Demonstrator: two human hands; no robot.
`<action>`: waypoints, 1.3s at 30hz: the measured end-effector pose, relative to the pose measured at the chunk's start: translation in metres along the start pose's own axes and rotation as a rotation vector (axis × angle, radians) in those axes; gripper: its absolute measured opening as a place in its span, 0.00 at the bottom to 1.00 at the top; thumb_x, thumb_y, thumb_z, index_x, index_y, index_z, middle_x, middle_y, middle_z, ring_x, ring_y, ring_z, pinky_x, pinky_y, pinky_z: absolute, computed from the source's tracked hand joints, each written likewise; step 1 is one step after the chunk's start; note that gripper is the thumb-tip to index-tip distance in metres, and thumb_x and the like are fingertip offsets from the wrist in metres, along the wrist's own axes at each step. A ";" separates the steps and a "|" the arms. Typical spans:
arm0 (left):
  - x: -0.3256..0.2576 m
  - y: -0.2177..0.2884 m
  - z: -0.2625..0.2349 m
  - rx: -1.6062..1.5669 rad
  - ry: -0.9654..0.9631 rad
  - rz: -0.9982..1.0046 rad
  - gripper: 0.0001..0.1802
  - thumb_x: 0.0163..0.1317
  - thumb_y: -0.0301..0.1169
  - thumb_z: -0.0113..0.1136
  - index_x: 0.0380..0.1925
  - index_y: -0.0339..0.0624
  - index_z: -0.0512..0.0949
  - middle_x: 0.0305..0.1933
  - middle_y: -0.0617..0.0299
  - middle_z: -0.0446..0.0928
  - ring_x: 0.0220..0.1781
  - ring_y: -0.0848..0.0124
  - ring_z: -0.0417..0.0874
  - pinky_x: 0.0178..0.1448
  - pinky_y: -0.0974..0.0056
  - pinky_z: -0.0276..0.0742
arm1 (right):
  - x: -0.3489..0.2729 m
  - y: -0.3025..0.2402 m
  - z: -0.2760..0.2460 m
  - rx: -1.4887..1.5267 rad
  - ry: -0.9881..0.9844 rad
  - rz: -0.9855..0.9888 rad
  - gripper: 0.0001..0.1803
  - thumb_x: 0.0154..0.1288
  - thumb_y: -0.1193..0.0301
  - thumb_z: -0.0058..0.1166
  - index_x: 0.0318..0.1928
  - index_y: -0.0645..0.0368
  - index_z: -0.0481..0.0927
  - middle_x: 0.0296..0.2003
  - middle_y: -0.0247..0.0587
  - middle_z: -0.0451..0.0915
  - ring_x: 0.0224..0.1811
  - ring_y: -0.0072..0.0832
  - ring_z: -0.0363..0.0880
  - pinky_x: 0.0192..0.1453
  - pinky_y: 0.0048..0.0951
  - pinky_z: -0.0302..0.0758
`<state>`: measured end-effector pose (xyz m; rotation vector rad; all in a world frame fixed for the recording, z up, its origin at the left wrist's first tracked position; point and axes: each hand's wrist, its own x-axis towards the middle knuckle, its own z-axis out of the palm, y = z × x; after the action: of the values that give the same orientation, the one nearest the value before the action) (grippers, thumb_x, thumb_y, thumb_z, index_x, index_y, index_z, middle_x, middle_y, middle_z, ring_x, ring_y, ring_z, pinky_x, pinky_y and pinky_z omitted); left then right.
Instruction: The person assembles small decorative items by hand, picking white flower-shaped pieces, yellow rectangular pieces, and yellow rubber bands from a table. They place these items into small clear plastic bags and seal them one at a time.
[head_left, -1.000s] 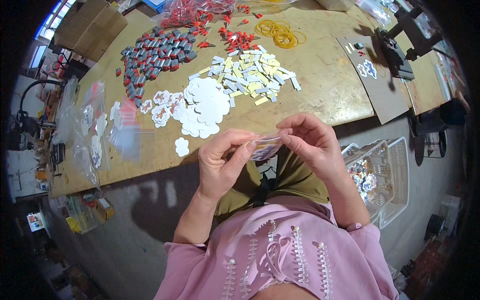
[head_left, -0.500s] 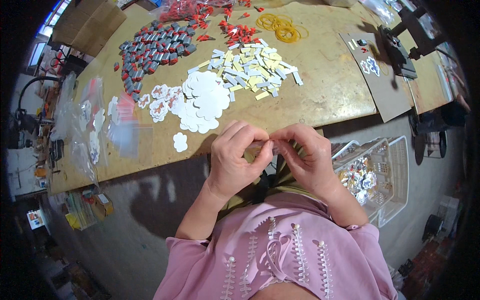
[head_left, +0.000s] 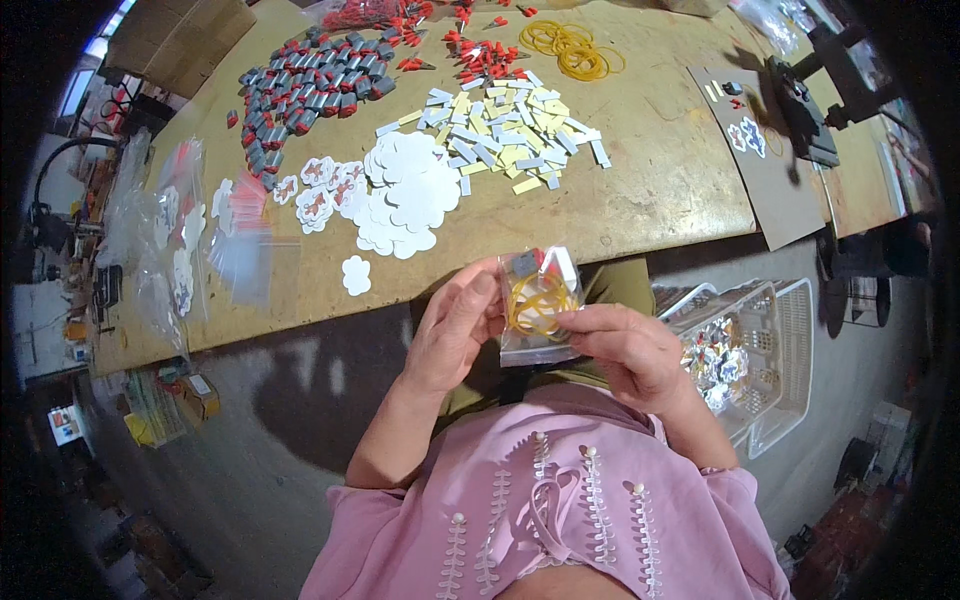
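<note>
**One filled clear bag [head_left: 525, 354], held over my lap before the near edge of the desk [head_left: 660, 150]**

My right hand [head_left: 630, 350] is closed in a pinch, thumb and forefinger gripping the bag near its right side. My left hand [head_left: 455, 325] is half curled, its thumb by the bag's left edge; some of its fingers are hidden, so I cannot tell whether it grips or merely steadies. Visible through the plastic are looped yellow rubber bands [head_left: 540, 303], below a grey-and-red part [head_left: 524, 263] and a white piece [head_left: 567, 265].

On the desk, one flower-shaped white card [head_left: 356, 275] lies apart, near a heap of white scalloped cards [head_left: 405, 195] with printed cards [head_left: 318, 205] to its left. Beyond and to the right lie yellow and grey strips [head_left: 510, 135]; behind these, red-tipped pieces [head_left: 485, 55] and more yellow bands [head_left: 575, 50]. Grey-and-red blocks [head_left: 320, 85] cluster at the far left. White plastic baskets [head_left: 795, 370] stand to my right, below desk level.
</note>
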<state>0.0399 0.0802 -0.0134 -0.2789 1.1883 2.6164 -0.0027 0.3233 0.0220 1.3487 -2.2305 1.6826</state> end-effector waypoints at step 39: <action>0.019 -0.016 0.022 0.726 0.010 0.305 0.11 0.80 0.26 0.58 0.55 0.35 0.84 0.37 0.60 0.90 0.36 0.78 0.88 0.42 0.70 0.85 | -0.088 -0.008 -0.108 -0.677 -0.179 0.837 0.08 0.67 0.74 0.66 0.45 0.60 0.87 0.39 0.52 0.87 0.41 0.51 0.88 0.49 0.44 0.84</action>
<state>0.0252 0.1104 -0.0160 0.0401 2.2077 2.1911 0.0093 0.4620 0.0288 0.4264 -3.2841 0.6906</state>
